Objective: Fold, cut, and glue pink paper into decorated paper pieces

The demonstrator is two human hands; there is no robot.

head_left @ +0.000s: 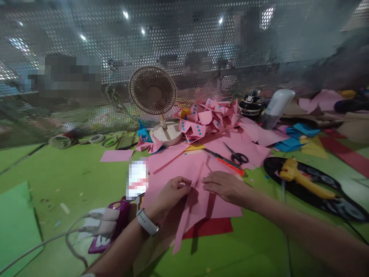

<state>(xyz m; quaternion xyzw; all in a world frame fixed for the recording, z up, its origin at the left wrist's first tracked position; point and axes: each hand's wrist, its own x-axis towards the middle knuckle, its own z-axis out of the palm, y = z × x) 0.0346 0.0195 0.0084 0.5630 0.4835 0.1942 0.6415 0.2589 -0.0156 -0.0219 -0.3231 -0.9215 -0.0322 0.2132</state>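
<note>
A sheet of pink paper (221, 206) lies in front of me with a narrow strip of it folded up. My left hand (174, 192), wearing a white-banded watch on the wrist, pinches the folded edge between thumb and fingers. Opposite it, my right hand (226, 187) rests with fingers stretched out over the sheet, near the fold. Red paper (211, 227) peeks out beneath the pink one. Just beyond my hands are black scissors (238, 157) and a cutter knife (230, 165) with an orange-red end.
A small fan (154, 92) stands behind, beside a heap of folded pink paper pieces (204, 119). On the right, a yellow glue gun (305, 181) lies on a black oval tray (271, 163). A purple power strip (118, 219) with cables and a lit phone (137, 179) are left.
</note>
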